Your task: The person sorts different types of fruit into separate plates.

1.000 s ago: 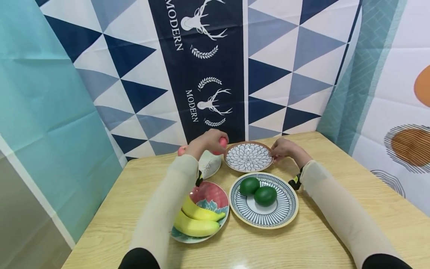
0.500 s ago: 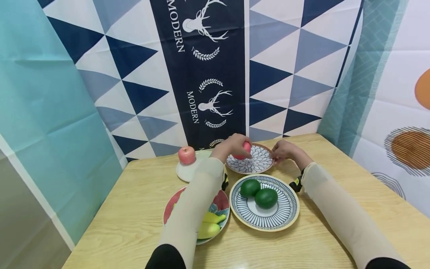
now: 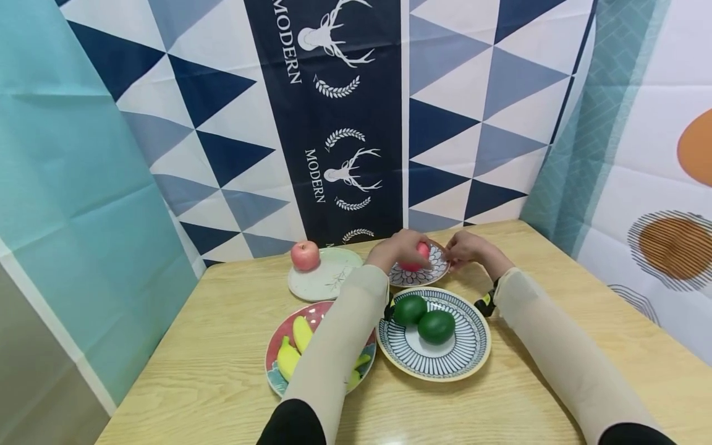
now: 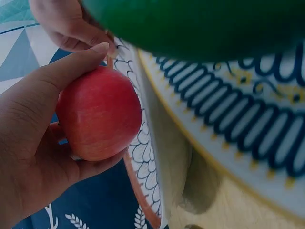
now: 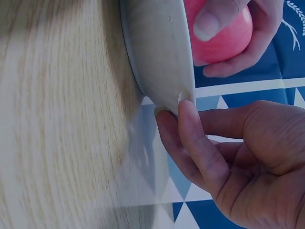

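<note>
My left hand (image 3: 402,250) grips a red apple (image 4: 101,113), thumb on one side and fingers on the other, over the brown-rimmed plate (image 3: 439,269) with a petal pattern at the back. That plate's right rim is pinched by my right hand (image 3: 467,248); in the right wrist view its fingertips (image 5: 188,107) lie at the edge of the plate's pale underside (image 5: 159,52). A second apple (image 3: 305,256) rests on the white plate (image 3: 311,287) at the back left.
Two green avocado-like fruits (image 3: 436,326) lie on the blue-striped plate (image 3: 434,368) in front. Bananas (image 3: 287,358) lie on a red and teal plate (image 3: 272,346), partly behind my left sleeve. A patterned cloth (image 3: 345,93) hangs along the table's back edge.
My left hand has carried the red apple rightward from beside the white plate to over the petal-patterned plate. The right hand has stayed at that plate's rim.
</note>
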The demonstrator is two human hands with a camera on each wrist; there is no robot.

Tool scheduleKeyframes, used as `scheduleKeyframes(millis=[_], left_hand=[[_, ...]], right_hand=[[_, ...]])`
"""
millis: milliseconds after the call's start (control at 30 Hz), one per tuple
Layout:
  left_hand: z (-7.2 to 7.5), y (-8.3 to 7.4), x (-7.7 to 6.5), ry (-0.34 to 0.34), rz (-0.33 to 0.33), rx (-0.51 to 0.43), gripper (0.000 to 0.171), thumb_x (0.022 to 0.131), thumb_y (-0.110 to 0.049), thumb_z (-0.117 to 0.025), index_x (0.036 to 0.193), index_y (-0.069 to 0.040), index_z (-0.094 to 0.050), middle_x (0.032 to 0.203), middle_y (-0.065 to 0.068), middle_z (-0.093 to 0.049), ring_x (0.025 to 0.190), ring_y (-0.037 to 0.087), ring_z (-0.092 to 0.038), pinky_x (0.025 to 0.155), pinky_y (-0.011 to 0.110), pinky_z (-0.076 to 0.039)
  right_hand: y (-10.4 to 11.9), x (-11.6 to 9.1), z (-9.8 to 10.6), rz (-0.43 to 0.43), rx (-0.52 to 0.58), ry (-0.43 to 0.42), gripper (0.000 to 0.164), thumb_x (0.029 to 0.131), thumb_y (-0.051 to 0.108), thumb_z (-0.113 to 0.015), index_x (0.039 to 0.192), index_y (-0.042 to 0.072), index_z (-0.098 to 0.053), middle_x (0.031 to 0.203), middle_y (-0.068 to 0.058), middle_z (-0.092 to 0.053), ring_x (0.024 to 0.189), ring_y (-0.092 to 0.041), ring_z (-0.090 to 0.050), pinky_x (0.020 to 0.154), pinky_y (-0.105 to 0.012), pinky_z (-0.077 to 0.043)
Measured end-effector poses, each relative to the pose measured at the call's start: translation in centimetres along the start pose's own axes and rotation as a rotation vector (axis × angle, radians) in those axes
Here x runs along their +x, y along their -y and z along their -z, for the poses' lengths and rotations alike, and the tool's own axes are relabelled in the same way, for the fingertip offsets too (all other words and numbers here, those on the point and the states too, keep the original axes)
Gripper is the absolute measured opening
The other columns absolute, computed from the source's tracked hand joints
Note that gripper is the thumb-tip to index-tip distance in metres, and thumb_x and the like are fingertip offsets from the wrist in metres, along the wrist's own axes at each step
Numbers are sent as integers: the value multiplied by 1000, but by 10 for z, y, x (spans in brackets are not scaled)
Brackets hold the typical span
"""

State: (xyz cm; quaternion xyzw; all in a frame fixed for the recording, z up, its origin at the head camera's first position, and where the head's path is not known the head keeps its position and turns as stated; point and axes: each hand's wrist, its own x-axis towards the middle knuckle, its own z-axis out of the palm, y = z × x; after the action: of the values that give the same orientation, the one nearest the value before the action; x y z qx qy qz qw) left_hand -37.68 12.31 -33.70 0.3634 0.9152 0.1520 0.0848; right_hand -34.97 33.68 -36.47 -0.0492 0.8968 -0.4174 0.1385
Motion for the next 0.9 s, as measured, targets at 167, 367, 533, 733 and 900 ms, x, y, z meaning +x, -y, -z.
scheduleKeyframes(millis=[167, 367, 533, 733, 900], left_hand=[[-2, -3, 2, 34, 14, -50, 60, 88, -37, -87, 143, -23, -67, 122, -2, -67, 105, 13, -61, 89, 25, -52], [-6, -9, -2, 44, -19, -45, 55, 91, -34, -84, 141, -18, -67, 118, 0, -67, 104, 14, -60, 86, 23, -50], [-8, -13, -6, 33, -29, -40, 55, 92, -34, -84, 141, -17, -68, 118, 0, -68, 105, 14, -60, 86, 24, -50], [-8, -15, -7, 26, -50, -25, 59, 92, -35, -83, 144, -15, -65, 123, 1, -68, 108, 15, -60, 92, 27, -50], [-10, -14, -7, 16, -66, -23, 62, 90, -36, -83, 145, -15, -64, 126, 0, -69, 110, 14, -60, 93, 25, -50]], right_hand=[[2, 0, 1, -4, 22, 0, 23, 101, -1, -62, 112, -22, -64, 76, -9, -65, 65, -10, -68, 65, -25, -60], [3, -3, 0, -12, 45, 9, 21, 101, -4, -60, 111, -23, -63, 76, -7, -63, 64, -9, -68, 66, -25, -60], [3, -3, -1, -10, 39, 3, 20, 101, -3, -61, 109, -21, -64, 76, -7, -63, 64, -9, -67, 66, -25, -60], [4, -5, 0, -12, 36, -5, 20, 101, -3, -61, 110, -21, -63, 76, -8, -63, 64, -10, -68, 66, -26, -61], [4, -6, -1, -17, 34, -3, 21, 100, -4, -61, 111, -22, -63, 75, -7, -62, 64, -10, -68, 67, -27, -61]])
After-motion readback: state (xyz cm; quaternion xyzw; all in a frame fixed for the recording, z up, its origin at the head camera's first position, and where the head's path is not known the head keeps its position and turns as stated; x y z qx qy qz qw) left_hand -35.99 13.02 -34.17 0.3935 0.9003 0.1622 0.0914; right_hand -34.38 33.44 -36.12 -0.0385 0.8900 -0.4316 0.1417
